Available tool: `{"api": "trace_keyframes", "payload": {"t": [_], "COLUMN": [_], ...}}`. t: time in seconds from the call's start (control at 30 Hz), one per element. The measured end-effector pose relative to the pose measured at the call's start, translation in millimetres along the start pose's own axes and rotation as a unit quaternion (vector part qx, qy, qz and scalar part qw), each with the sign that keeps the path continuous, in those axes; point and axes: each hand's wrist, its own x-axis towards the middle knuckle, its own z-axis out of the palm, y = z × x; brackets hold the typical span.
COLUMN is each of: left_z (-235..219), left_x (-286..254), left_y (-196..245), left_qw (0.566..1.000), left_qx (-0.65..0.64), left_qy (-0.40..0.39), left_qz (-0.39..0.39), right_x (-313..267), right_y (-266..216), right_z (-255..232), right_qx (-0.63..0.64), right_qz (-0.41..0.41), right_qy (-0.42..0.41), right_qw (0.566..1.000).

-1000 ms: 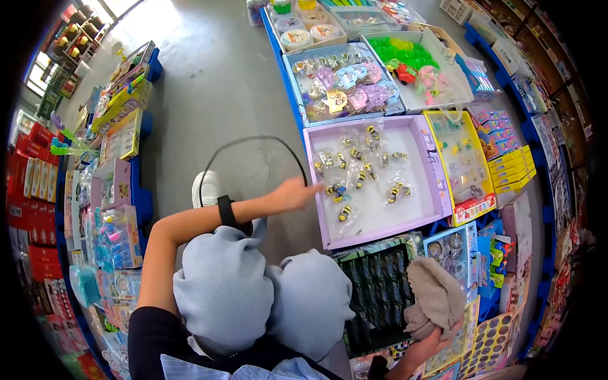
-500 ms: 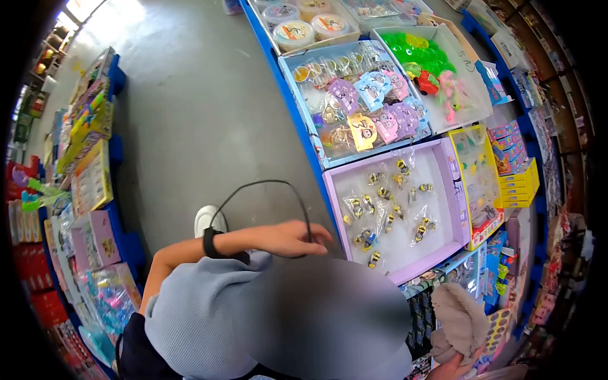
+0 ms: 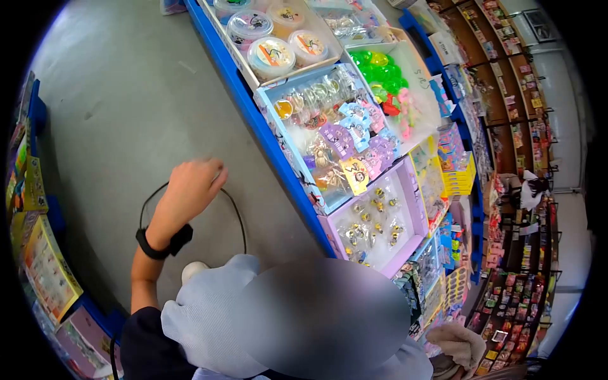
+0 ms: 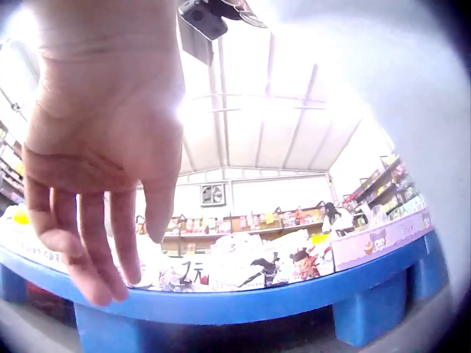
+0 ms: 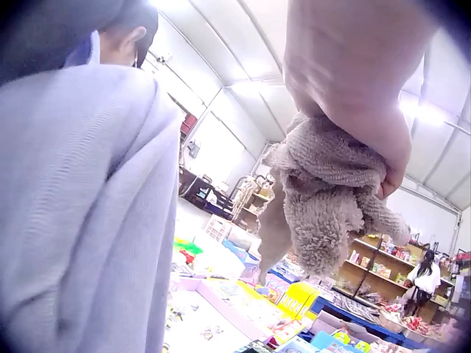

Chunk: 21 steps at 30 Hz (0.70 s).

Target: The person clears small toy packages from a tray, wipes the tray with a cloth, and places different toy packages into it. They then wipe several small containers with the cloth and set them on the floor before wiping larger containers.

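Observation:
My left hand (image 3: pixel 192 190) is over the grey floor, left of the blue display table (image 3: pixel 252 130), holding nothing. In the left wrist view its loose fingers hang downward, the palm toward the camera. My right hand (image 5: pixel 360 81) grips a bunched greyish-brown towel (image 5: pixel 324 195), whose fabric bulges out around the fingers and hangs down. In the head view the towel (image 3: pixel 456 347) shows at the lower right, and most of that hand is hidden.
On the table stand a lilac box (image 3: pixel 415 212) of bagged bee trinkets, a light blue box (image 3: pixel 278 130) of bagged trinkets and round lidded tubs (image 3: pixel 271 57). A second display (image 3: pixel 47 266) stands at left. A black cable (image 3: pixel 239 218) arcs near my left hand. Another person (image 5: pixel 423 279) is by the far shelves.
My left hand has moved left, away from the lilac box, and up over the floor. The head view has turned, bringing the right shelves in. The towel stays in my right hand, lower in view.

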Motion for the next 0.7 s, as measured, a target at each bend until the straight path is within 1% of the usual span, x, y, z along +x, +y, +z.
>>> {"api": "trace_keyframes", "payload": {"t": [0.07, 0.13, 0.2, 0.27, 0.3, 0.33, 0.37, 0.4, 0.47, 0.5, 0.53, 0.57, 0.6, 0.67, 0.7], "left_z": [-1, 5, 21, 46, 50, 53, 53, 51, 41, 48, 41, 38, 36, 34, 32], "left_x": [38, 82, 126, 166, 174, 181, 185, 188, 195, 200, 201, 199, 200, 202, 203], "left_y": [4, 10, 16, 15, 16, 15, 16, 16, 15, 10, 19, 31, 40, 48, 54], "left_qw": [0.994, 0.977, 0.96, 0.947, 0.946, 0.942, 0.933, 0.931, 0.945, 0.942, 0.942, 0.941, 0.935, 0.928, 0.927], "left_qx": [-0.032, -0.045, -0.029, 0.032, 0.046, 0.095, 0.143, 0.159, 0.118, 0.143, 0.16, 0.193, 0.223, 0.244, 0.244], "left_qy": [0.03, 0.084, 0.089, 0.042, 0.039, -0.014, -0.069, -0.077, -0.137, -0.143, -0.139, -0.177, -0.218, -0.23, -0.26], "left_qz": [0.098, 0.193, 0.262, 0.316, 0.319, 0.322, 0.322, 0.32, 0.273, 0.267, 0.259, 0.215, 0.17, 0.162, 0.121], "right_x": [-9, -20, -33, -40, -31, -11, 8, 12, 20, 28, 37, 47, 53, 67, 72], "right_y": [-6, -6, -4, 6, -6, 13, 34, 35, 21, 10, 1, -8, -11, -9, -2], "right_z": [-5, -9, -6, 5, 18, 40, 63, 80, 124, 143, 160, 166, 169, 170, 171], "right_qx": [-0.007, -0.009, -0.017, -0.033, -0.15, -0.018, 0.113, 0.124, 0.21, 0.254, 0.3, 0.331, 0.342, 0.358, 0.363], "right_qz": [-0.005, -0.005, 0.003, 0.009, 0.027, -0.022, -0.068, -0.057, -0.057, -0.063, -0.067, -0.052, -0.044, -0.041, -0.035], "right_qy": [0.02, 0.037, 0.043, 0.044, 0.004, -0.046, -0.093, -0.1, -0.1, -0.1, -0.097, -0.142, -0.146, -0.157, -0.162], "right_qw": [1.0, 0.999, 0.999, 0.998, 0.988, 0.999, 0.987, 0.986, 0.971, 0.96, 0.947, 0.931, 0.927, 0.919, 0.917]}}
